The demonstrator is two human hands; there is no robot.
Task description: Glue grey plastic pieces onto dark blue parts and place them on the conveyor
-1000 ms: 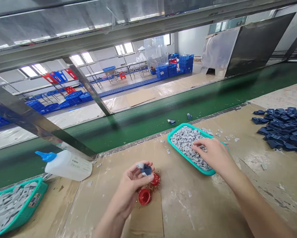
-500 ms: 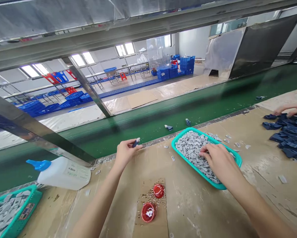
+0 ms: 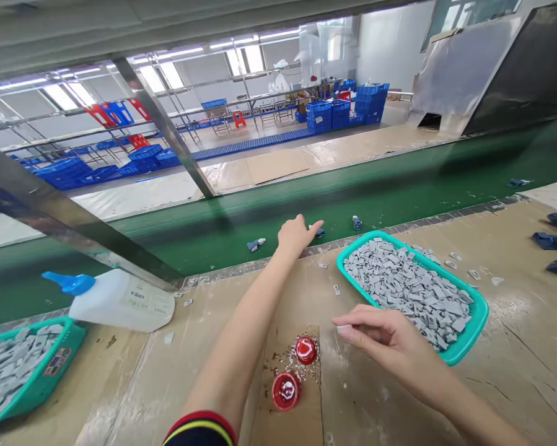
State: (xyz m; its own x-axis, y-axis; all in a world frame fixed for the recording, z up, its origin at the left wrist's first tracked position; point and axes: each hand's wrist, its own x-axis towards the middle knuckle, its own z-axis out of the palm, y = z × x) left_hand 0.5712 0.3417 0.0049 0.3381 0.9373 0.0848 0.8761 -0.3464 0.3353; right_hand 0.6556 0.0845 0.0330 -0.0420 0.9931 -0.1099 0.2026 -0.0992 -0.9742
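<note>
A little grey piece is pinched in my right hand, beside the green basket. My left hand is over the belt near a blue piece; I can't tell its grip. Maybe I'm gathering pieces; a blue one needs pinching.

The grey pieces look matt plastic, their teal basket smooth plastic, the red cups glossy.
</note>
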